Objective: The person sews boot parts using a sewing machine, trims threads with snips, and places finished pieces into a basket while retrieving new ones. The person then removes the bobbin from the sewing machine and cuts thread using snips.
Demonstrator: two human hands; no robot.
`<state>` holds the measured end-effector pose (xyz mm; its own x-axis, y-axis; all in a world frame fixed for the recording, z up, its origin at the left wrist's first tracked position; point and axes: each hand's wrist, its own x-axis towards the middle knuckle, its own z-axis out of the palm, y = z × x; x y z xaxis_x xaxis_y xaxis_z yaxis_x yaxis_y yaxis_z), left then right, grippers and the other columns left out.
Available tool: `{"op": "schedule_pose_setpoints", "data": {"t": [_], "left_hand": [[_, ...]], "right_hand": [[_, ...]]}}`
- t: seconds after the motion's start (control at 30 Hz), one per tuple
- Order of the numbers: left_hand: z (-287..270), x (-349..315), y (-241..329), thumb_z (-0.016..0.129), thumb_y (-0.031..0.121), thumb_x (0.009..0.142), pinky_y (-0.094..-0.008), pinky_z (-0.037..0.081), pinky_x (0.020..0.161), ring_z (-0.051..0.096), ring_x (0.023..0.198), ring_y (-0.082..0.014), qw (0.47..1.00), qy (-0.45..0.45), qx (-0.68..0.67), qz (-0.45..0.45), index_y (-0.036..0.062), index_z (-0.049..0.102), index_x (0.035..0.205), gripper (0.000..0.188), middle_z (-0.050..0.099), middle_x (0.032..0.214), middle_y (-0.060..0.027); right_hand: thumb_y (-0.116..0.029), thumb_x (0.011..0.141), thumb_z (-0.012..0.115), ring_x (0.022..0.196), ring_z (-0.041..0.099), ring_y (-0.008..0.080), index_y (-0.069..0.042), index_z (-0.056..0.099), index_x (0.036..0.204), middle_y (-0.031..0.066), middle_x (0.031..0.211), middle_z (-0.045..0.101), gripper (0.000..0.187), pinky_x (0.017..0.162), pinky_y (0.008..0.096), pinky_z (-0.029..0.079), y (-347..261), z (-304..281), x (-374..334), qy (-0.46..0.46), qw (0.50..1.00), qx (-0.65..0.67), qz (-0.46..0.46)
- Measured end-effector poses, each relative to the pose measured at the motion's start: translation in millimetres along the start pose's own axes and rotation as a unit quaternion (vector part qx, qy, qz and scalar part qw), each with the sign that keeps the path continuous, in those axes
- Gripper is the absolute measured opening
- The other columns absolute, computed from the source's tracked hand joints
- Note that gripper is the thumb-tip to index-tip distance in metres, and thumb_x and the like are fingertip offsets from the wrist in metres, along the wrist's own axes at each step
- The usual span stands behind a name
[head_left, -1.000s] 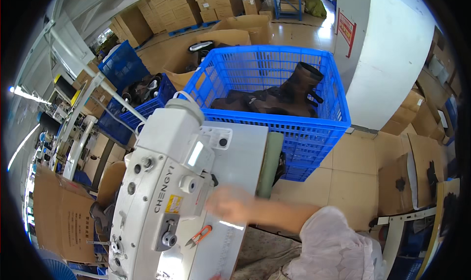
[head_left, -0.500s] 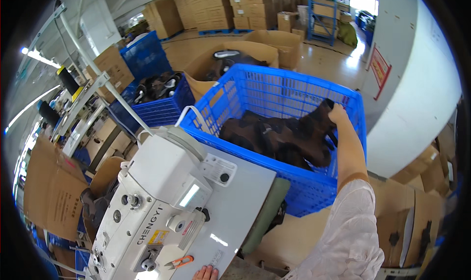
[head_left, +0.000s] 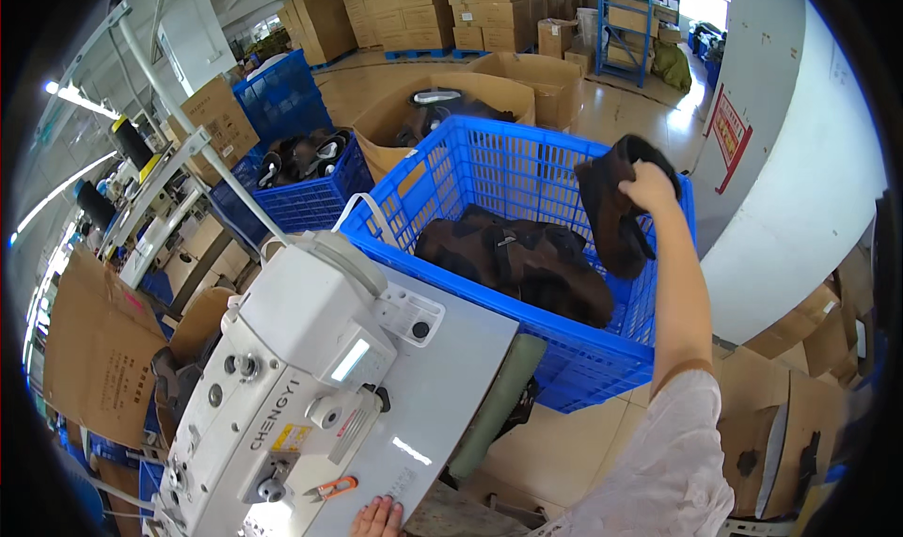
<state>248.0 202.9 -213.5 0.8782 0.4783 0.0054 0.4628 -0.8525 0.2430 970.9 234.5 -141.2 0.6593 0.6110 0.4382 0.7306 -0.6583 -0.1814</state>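
Note:
My right hand (head_left: pixel 649 187) grips a dark brown, camouflage-patterned piece shaped like a boot upper (head_left: pixel 607 208), held up at the right side of a blue plastic crate (head_left: pixel 564 339). More brown patterned pieces (head_left: pixel 508 260) lie heaped in the crate. At the bottom edge, my left hand (head_left: pixel 378 518) rests with fingers laid flat on the pale sewing table (head_left: pixel 442 349); only the fingers show. Just beside them lie orange-handled thread snips (head_left: pixel 331 488). The white sewing machine (head_left: pixel 292 349) stands to the left of the snips.
Behind the crate is a large open carton (head_left: pixel 395 123) with dark pieces. Another blue crate (head_left: pixel 296 208) stands at the left, by a thread stand pole (head_left: pixel 221 175). A white pillar (head_left: pixel 790 189) rises at right. Stacked cartons (head_left: pixel 404 15) fill the back.
My right hand has raised the brown boot upper from the heap, separating it from the other pieces. My left hand still rests on the table. The view has shifted slightly.

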Motion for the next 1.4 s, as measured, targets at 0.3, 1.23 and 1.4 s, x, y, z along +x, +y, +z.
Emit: {"op": "schedule_pose_setpoints", "data": {"t": [0.3, 1.23, 1.4], "left_hand": [[-16.2, -7.1, 3.5, 0.068, 0.027, 0.079, -0.0468, 0.041, 0.100, 0.050, 0.122, -0.0351, 0.997, 0.037, 0.069, 0.019, 0.0006, 0.052, 0.126, 0.057, 0.053, 0.129, -0.0209], [-148.2, -54.1, 84.3, 0.067, 0.010, 0.085, -0.0364, 0.037, 0.103, 0.051, 0.120, -0.0287, 0.843, 0.286, -0.442, 0.114, 0.0007, 0.053, 0.112, 0.031, 0.053, 0.127, -0.0157], [-143.9, -68.1, 80.3, 0.080, 0.020, 0.072, -0.0426, 0.037, 0.103, 0.048, 0.122, -0.0370, 0.878, 0.358, -0.281, 0.149, 0.0052, 0.049, 0.121, 0.060, 0.049, 0.131, -0.0180]], "right_hand": [[-0.012, 0.083, 0.068, 0.103, 0.062, 0.0224, 0.005, 0.056, 0.120, 0.0116, 0.114, 0.064, 0.042, 0.092, 0.0330, 0.047, -59.5, -208.1, -113.2, 0.133, 0.695, 0.706, 0.032], [-0.030, 0.089, 0.048, 0.113, 0.058, 0.0269, -0.003, 0.055, 0.126, 0.0117, 0.123, 0.060, 0.046, 0.097, 0.0410, 0.045, -146.9, -29.6, -547.0, -0.316, 0.283, 0.894, 0.145], [-0.029, 0.089, 0.049, 0.113, 0.058, 0.0269, -0.003, 0.055, 0.126, 0.0120, 0.123, 0.060, 0.046, 0.097, 0.0410, 0.045, -315.1, -75.4, -548.0, -0.395, 0.290, 0.865, 0.107]]}}
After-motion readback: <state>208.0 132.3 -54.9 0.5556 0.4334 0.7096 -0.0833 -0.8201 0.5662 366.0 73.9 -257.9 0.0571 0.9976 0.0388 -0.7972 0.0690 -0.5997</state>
